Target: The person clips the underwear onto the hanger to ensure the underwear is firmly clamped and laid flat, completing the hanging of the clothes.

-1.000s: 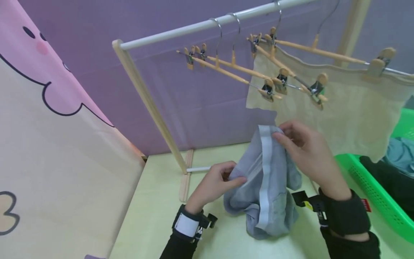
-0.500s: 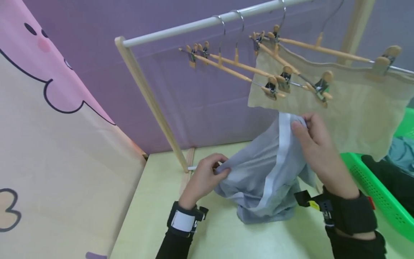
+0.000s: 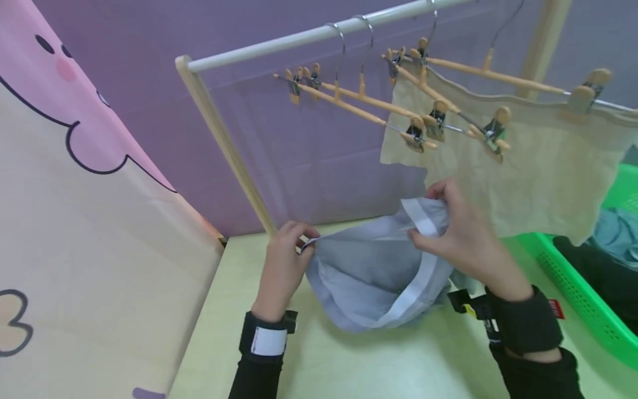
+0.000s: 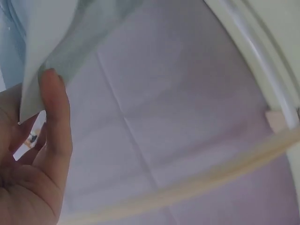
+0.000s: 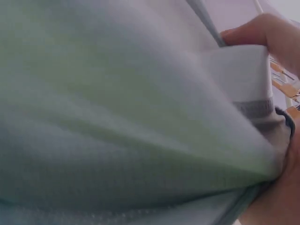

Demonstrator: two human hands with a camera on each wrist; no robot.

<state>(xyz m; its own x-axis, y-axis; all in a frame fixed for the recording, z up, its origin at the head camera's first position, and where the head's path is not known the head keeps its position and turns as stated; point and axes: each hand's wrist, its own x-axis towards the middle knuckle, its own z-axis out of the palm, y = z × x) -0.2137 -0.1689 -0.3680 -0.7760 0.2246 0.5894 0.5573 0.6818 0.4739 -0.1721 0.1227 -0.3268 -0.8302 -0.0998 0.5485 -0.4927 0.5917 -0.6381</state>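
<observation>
A thin grey garment (image 3: 369, 277) with a white waistband is spread between my two hands, its opening facing up. My left hand (image 3: 285, 263) pinches its left edge between thumb and fingers; in the left wrist view the cloth (image 4: 42, 37) hangs over the left fingers. Near the back end of the white band, my right hand (image 3: 463, 238) grips the waistband, thumb in front and fingers behind. The right wrist view is mostly filled by the cloth (image 5: 117, 117), with the white band (image 5: 243, 75) beside a finger. The garment's lower part is folded underneath, largely hidden.
Above the hands, several wooden clip hangers (image 3: 354, 108) hang from a white rail (image 3: 299, 41). A beige cloth (image 3: 538, 160) is clipped to the rightmost hanger. At right, a green basket (image 3: 573, 293) holds dark and teal clothes. A wooden post (image 3: 224, 144) supports the rail.
My left hand has moved left and up, pulling the garment wide. My right hand rose, then came back down and left. The garment went from hanging folded to stretched open.
</observation>
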